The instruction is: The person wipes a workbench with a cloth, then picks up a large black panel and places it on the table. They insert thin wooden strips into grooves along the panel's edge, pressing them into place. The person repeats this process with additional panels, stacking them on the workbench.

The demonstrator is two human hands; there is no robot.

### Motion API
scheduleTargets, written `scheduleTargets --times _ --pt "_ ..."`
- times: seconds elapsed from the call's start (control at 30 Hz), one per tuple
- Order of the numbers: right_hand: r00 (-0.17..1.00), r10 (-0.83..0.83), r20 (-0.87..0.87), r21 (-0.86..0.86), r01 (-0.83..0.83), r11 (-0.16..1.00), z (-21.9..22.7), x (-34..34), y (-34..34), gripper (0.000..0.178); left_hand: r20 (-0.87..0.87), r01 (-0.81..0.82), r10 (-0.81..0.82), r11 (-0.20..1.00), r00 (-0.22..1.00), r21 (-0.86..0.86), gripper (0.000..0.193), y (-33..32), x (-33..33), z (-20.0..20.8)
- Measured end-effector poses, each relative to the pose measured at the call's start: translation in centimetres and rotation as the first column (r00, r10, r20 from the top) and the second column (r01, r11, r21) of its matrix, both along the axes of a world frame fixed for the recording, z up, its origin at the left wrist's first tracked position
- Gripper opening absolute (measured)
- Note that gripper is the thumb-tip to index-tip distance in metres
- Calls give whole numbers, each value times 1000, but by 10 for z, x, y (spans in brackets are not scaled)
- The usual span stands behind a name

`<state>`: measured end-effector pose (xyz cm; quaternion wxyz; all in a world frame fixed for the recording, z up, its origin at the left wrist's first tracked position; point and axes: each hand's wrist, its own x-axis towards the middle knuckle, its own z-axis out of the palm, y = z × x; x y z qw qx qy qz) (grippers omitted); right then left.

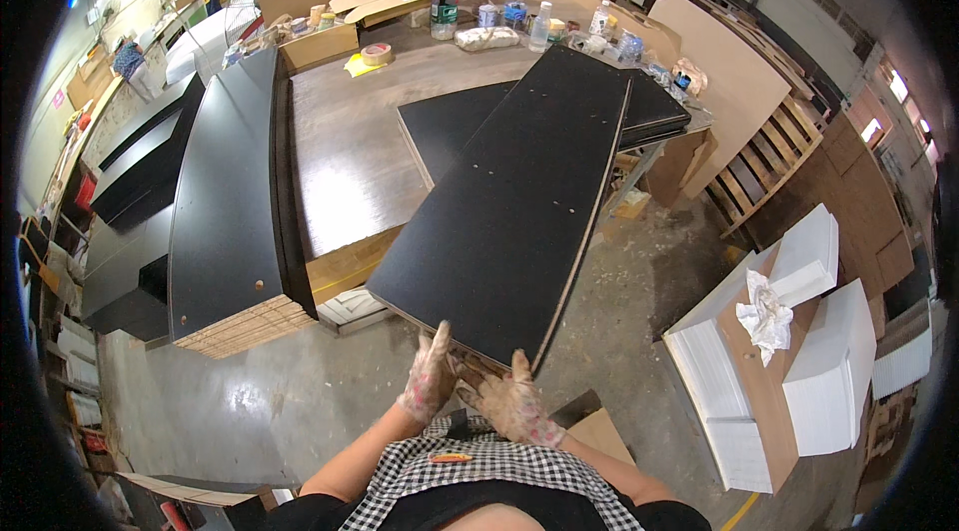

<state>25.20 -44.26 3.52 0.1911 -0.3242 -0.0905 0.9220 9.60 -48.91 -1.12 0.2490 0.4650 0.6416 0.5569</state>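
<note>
A long black board slants from the far side of the worktable toward me, its near end jutting past the table's edge. My left hand, in a stained light glove with reddish dots, grips that near end, thumb up along the edge. Close beside it, my right hand in a similar glove holds the same end near its right corner. Its thumb shows above the edge, and the board partly hides the fingers of both hands. Under the long board another black board lies on the brown tabletop.
Left stands a tall stack of black boards. Bottles, jars and a tape roll line the table's far side. White stacked panels with crumpled white wrapping stand at right. A cardboard piece lies near my right forearm.
</note>
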Motion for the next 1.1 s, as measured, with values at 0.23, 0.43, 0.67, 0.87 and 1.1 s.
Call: scheduleTargets --times 0.23,0.43,0.67,0.87,1.1 --pt "824 566 22 498 -500 709 -15 16 49 49 750 -252 327 943 575 -218 50 50 -46 35" --pt "810 577 107 467 -553 690 -12 93 140 49 728 -265 297 950 618 -162 51 78 -148 16" --pt "891 351 289 499 -453 739 -11 167 306 42 670 -265 428 903 606 -337 63 113 -236 32" --pt "968 96 231 758 -241 606 28 136 458 32 426 -452 612 786 666 -421 58 123 -323 0" --pt "980 -68 187 963 -169 211 62 1 647 21 346 -467 623 768 701 -439 64 137 -348 14"
